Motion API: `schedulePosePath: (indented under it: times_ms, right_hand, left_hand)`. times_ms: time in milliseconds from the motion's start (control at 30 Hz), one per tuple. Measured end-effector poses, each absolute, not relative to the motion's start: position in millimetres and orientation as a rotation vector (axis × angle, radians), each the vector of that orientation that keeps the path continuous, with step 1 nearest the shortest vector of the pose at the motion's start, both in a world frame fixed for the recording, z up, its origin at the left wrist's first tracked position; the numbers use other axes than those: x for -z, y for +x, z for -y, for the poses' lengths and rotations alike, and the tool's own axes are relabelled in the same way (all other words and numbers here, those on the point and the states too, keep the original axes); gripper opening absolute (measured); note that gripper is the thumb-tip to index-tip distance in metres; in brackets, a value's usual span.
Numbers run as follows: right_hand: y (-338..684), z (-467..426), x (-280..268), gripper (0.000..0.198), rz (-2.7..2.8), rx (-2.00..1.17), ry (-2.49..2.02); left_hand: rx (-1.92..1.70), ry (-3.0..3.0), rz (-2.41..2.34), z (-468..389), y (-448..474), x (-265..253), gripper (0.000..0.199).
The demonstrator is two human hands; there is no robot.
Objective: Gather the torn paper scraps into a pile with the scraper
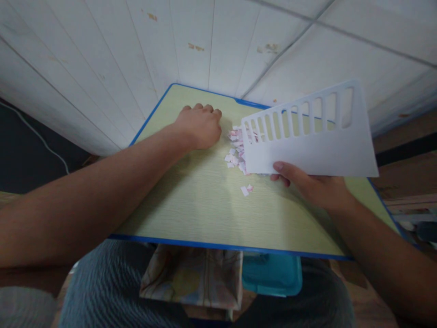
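Note:
In my right hand (307, 182) is a thin white slotted panel (300, 152), gripped at its lower edge with the thumb on the near face. A row of upright slots, growing taller toward the right, runs along its upper part. Behind and left of the panel lies a pile of small pale pink and white paper scraps (235, 159), partly hidden by it. A couple of loose scraps (246, 190) sit closer to me. My left hand (201, 126) is closed in a fist over the table, left of the pile; its curled fingertips and anything inside are hidden.
The pale green table (191, 205) has a blue rim and stands against a white panelled wall (191, 27) with a cable. Below its front edge are a patterned fabric item (194, 278) and a turquoise plastic container (273, 273), between my legs.

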State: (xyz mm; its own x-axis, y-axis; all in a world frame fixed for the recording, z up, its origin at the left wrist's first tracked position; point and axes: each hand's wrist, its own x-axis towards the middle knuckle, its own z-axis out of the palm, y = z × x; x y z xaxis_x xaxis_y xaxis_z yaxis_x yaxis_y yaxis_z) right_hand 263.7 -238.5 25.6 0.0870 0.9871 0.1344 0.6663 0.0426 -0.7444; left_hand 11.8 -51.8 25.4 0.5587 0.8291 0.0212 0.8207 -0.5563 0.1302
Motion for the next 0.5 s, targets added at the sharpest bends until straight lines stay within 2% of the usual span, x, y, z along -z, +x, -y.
schedulePosePath:
  times_ms: [200,500]
  right_hand:
    - [267.6,236.2,-23.8,0.04,1.728,-0.55,-1.686]
    - [266.3,237.3,-24.5,0.045,1.65,-0.516,-1.692]
  left_hand:
    - [-0.17,2.615,-1.387,51.8,10.5,-25.7,0.071]
    - [-0.061,2.762,-1.436,55.1,13.0,-28.9,0.056]
